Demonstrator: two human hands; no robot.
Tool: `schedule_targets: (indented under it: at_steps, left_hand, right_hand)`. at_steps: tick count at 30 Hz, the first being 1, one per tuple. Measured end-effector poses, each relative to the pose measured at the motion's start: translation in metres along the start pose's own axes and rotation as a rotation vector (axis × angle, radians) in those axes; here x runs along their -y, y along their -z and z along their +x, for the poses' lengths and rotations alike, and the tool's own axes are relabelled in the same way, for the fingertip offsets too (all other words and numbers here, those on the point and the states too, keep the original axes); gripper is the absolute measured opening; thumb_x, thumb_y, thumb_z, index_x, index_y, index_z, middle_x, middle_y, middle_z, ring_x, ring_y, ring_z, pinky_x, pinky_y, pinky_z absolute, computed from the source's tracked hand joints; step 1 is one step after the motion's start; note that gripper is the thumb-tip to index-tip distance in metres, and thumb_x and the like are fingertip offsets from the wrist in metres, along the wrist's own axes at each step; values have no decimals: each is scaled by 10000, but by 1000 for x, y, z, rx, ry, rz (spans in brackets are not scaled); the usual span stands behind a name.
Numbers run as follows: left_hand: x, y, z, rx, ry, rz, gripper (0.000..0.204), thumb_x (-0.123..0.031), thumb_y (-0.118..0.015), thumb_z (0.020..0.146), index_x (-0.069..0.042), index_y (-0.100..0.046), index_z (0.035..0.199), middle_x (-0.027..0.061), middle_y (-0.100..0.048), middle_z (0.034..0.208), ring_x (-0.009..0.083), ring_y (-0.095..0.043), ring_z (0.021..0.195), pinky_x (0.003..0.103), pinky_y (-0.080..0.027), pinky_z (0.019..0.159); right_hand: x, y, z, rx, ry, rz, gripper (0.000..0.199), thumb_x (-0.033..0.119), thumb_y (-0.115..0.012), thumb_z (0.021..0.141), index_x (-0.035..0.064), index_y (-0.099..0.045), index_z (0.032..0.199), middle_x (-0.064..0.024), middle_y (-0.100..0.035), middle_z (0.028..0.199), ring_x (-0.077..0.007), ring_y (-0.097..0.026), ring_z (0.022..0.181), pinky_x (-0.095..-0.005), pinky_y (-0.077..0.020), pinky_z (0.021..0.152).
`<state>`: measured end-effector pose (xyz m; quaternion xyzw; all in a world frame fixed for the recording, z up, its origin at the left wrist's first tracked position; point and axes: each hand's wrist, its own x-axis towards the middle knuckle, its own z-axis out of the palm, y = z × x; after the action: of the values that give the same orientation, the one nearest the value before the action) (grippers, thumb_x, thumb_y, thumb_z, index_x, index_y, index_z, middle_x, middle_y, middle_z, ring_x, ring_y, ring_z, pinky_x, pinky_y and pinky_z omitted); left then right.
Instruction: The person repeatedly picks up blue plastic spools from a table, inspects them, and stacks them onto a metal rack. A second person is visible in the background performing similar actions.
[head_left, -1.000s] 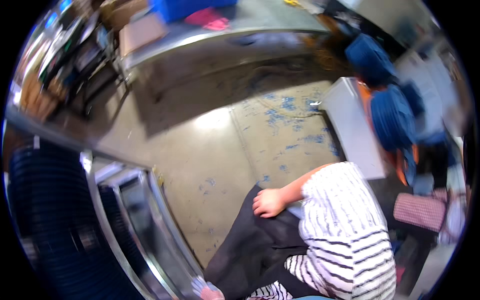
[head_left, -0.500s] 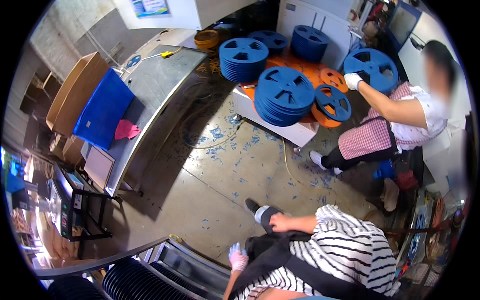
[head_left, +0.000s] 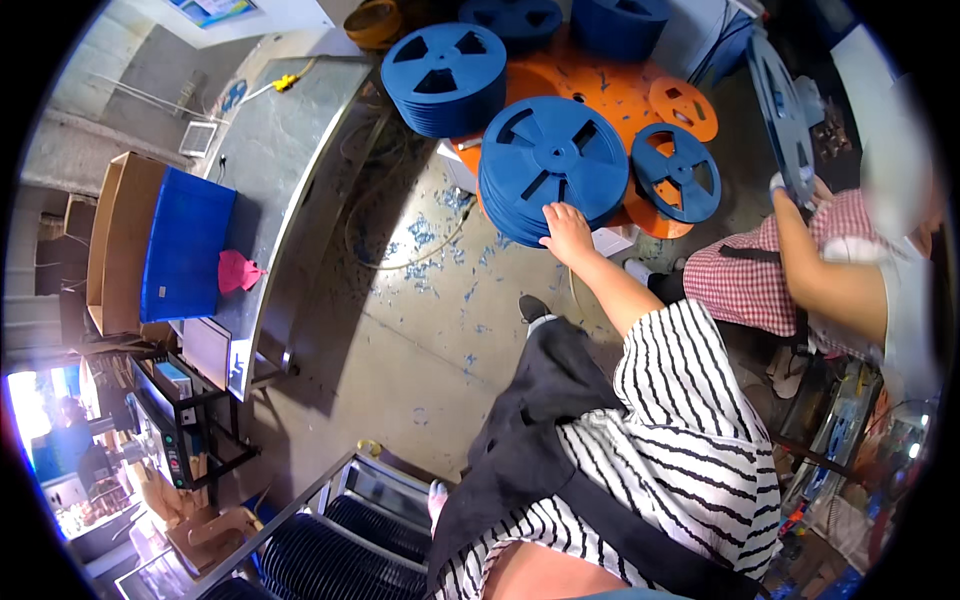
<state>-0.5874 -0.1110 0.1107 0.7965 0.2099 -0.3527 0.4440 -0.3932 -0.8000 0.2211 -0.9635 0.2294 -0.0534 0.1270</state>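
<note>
My right hand (head_left: 568,236) is bare and stretched forward to a stack of blue plastic reels (head_left: 553,150). Its fingertips lie on the near rim of the top reel, with the thumb apart at the side of the stack; no reel is lifted. The round stack stands on an orange disc-shaped tabletop (head_left: 610,85). Low beside my black apron, my left hand (head_left: 437,502) wears a light glove. Its fingers point outward and hold nothing visible, though the apron partly hides it. Near it, dark reels (head_left: 330,555) stand in rows on a metal rack.
More blue reel stacks (head_left: 443,75) share the orange top, beside a single loose reel (head_left: 676,172). At right a co-worker in a checked apron (head_left: 735,285) holds a blue reel (head_left: 780,110). A grey table (head_left: 290,125) with a blue bin (head_left: 190,245) stands left. Blue scraps litter the floor.
My right hand has moved from my lap area out to the reel stack. The view has come closer to the orange table. The co-worker's reel has turned edge-on.
</note>
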Motion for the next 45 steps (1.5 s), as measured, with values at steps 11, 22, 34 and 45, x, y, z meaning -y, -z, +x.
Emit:
schedule_targets:
  at_steps: [11,22,34,45]
  left_hand:
    - [-187,-86,-5,52,157,-205,397,-235,-534,966,-19,-500,1297,83,-610,1141,194,-557,996,292,-430,890]
    - [-260,-62,113,179,-164,151,481,-276,-507,977,17,-452,1355,153,-558,1307,231,-529,1188,311,-392,1005]
    - [-610,-378,27,574,-1571,1351,721,-389,-653,794,-79,-400,1393,130,-439,1408,319,-342,1353,469,-214,1136]
    - [-599,-448,51,478,-1327,1782,742,-474,-617,818,-41,-387,1375,146,-537,1310,267,-476,1254,496,-143,1155]
  right_hand:
    - [-75,15,8,237,339,49,352,23,-679,712,68,-484,1002,-99,-474,969,-294,-527,959,-420,-462,825]
    - [-106,20,6,145,150,-146,211,109,-659,747,77,-565,934,-92,-569,955,-276,-540,1042,-467,-344,1068]
    - [-76,72,-127,-18,-209,180,599,191,-728,754,61,-497,1291,-109,-469,1353,-302,-374,1324,-445,-311,1087]
    - [-62,46,-231,-14,-573,316,445,114,-704,734,45,-583,1158,-163,-480,1316,-355,-434,1253,-442,-369,1038]
